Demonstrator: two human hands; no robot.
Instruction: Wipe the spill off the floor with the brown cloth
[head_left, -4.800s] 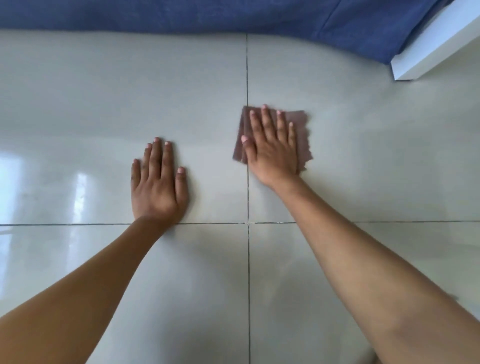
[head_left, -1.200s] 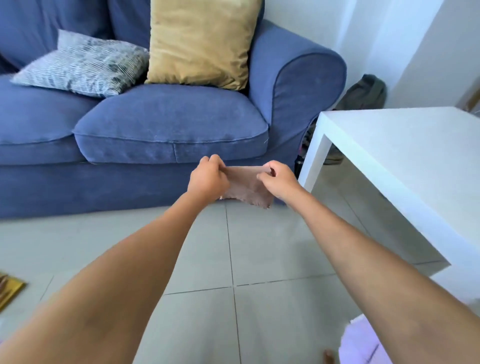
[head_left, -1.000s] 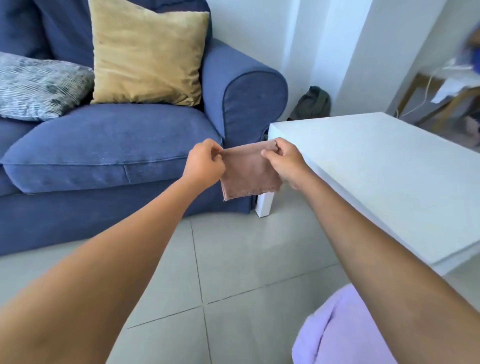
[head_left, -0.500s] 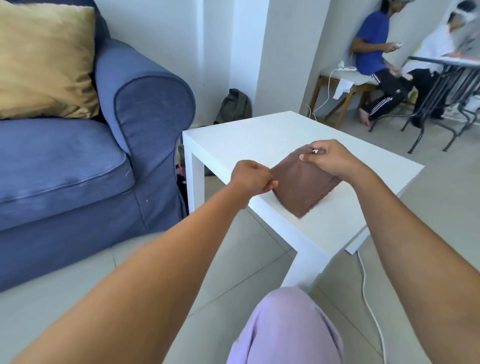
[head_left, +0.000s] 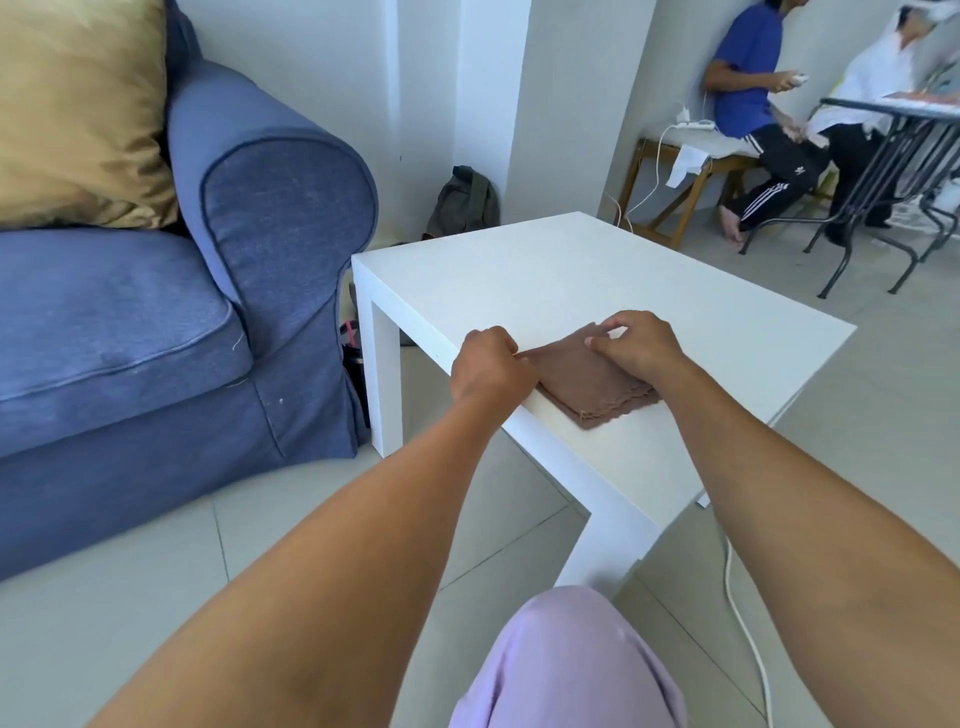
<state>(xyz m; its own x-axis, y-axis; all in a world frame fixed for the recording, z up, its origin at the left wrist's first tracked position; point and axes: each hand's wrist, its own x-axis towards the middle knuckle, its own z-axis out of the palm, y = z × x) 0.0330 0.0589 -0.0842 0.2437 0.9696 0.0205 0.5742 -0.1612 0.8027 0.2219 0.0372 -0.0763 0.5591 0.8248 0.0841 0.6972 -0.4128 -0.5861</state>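
At the bottom edge, a knee (head_left: 566, 670) in lilac cloth rises into view, with both bare forearms reaching forward over it above a pale tiled floor (head_left: 130, 613). A white cord (head_left: 748, 639) trails across the tiles to the right of the knee. Just beyond stands a low white table (head_left: 597, 280), its near corner leg beside the knee. The brown cloth (head_left: 587, 379) lies folded flat on the tabletop, close to the near left edge. The left hand (head_left: 491, 366) is curled into a loose fist at the cloth's left corner, at the table's edge; its fingertips are hidden, so whether it pinches the cloth cannot be told. The right hand (head_left: 636, 345) rests on top of the cloth, its fingers (head_left: 602, 343) bent and a little spread, thumb and forefinger close together near the far corner; a firm grip cannot be made out. To the left is a blue sofa (head_left: 156, 332) with a yellow cushion (head_left: 72, 109) against its arm. Behind the table a dark bag (head_left: 465, 200) leans by the white wall. At the far right, two people (head_left: 753, 93) sit by a wooden bench (head_left: 675, 171) and a black-legged table (head_left: 893, 135).
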